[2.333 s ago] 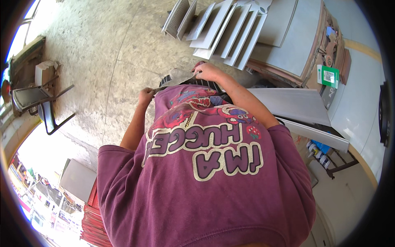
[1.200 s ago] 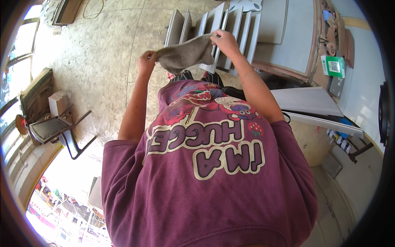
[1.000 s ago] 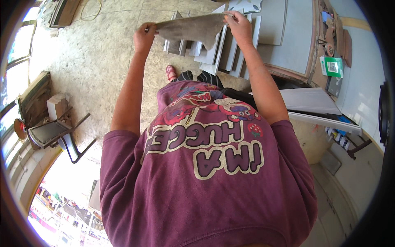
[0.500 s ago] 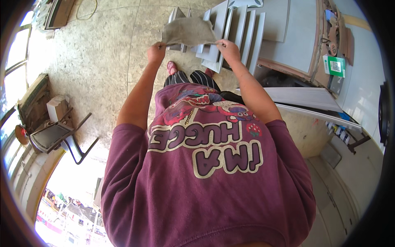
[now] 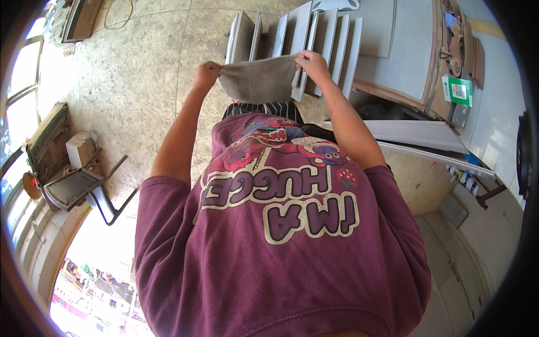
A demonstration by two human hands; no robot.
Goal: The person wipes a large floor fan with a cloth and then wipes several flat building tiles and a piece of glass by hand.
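Note:
A grey-brown cloth (image 5: pixel 258 80) is stretched between my two hands, out in front of my body. My left hand (image 5: pixel 208 73) pinches its upper left corner, and my right hand (image 5: pixel 312 63) grips its upper right corner. From this taut top edge the cloth hangs down toward me, hiding my feet and part of my striped trousers (image 5: pixel 264 110). Just beyond it and to the right stand several grey-white panels (image 5: pixel 297 33) on edge in a row. My right hand is nearest to these panels and overlaps them in view; whether it touches them I cannot tell.
A large pale board (image 5: pixel 404 50) lies to the right, with a cluttered wooden ledge (image 5: pixel 453 50) and a green-and-white card (image 5: pixel 458 91) beyond it. Nearer on that side a long white panel (image 5: pixel 410 133) juts out. At left a dark-framed chair (image 5: pixel 70 188) stands on the concrete floor (image 5: pixel 129 90).
The cloth has swung from flaring away over the panels to hanging toward me, and now covers my feet. My left hand has shifted slightly left and the panels behind are more exposed.

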